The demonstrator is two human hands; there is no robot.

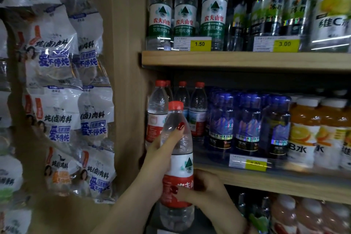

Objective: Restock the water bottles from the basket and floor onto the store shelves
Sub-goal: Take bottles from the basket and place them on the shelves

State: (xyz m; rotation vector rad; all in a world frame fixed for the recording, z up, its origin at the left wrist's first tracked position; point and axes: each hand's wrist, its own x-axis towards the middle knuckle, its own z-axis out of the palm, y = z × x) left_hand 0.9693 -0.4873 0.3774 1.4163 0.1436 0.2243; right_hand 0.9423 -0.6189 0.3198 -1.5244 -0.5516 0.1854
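A clear water bottle (177,165) with a red cap and a red-and-white label stands upright in front of the middle shelf's (266,178) left end. My left hand (161,150) grips its upper body, one finger reaching up toward the shoulder. My right hand (205,190) holds it lower down at the red label, thumb across the front. Just behind it on the shelf stand several matching red-capped water bottles (197,112).
The upper shelf (247,59) carries green-label water bottles (184,13) with a 1.50 price tag. Blue soda water bottles (247,121) and orange drinks (303,131) fill the middle shelf to the right. Hanging snack bags (57,85) cover the left wall. More drinks sit below.
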